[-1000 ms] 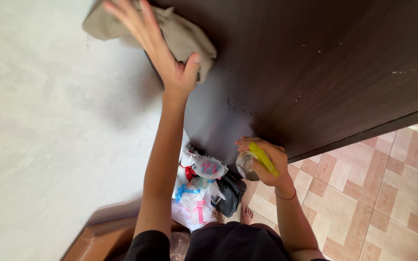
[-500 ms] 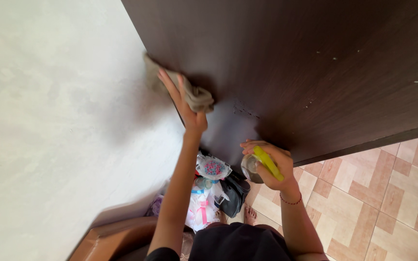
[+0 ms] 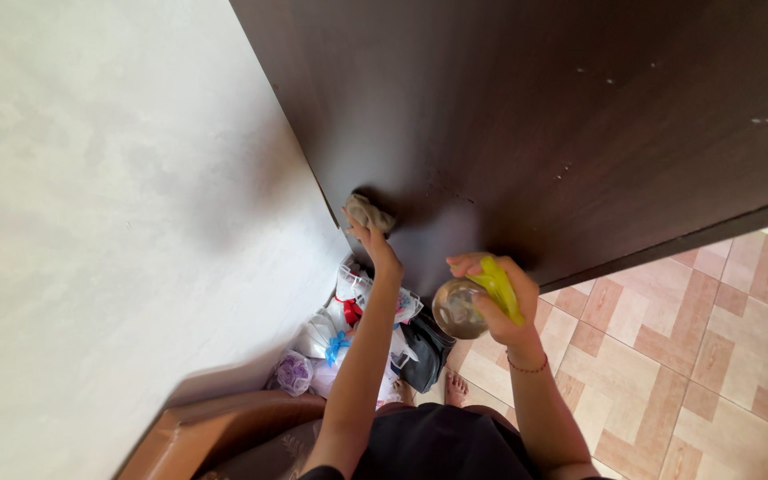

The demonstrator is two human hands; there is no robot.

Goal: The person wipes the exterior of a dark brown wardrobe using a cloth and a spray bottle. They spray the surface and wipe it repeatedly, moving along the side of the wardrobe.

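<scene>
The left hand (image 3: 375, 249) is closed around a small grey cloth (image 3: 369, 212), pressed on the dark wooden door (image 3: 535, 133). The right hand (image 3: 500, 302) grips a spray bottle (image 3: 468, 302) with a yellow trigger. Bags (image 3: 348, 338) crowd the floor; bare feet could trip there.

Tiled floor (image 3: 686, 356) with a heap of bags (image 3: 357, 342) at seven o'clock, against the wall (image 3: 91, 222).

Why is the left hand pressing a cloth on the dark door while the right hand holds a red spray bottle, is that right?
Not quite. In the head view the spray bottle in the right hand has a yellow top, not red. The left hand does press the cloth on the dark door.
</scene>
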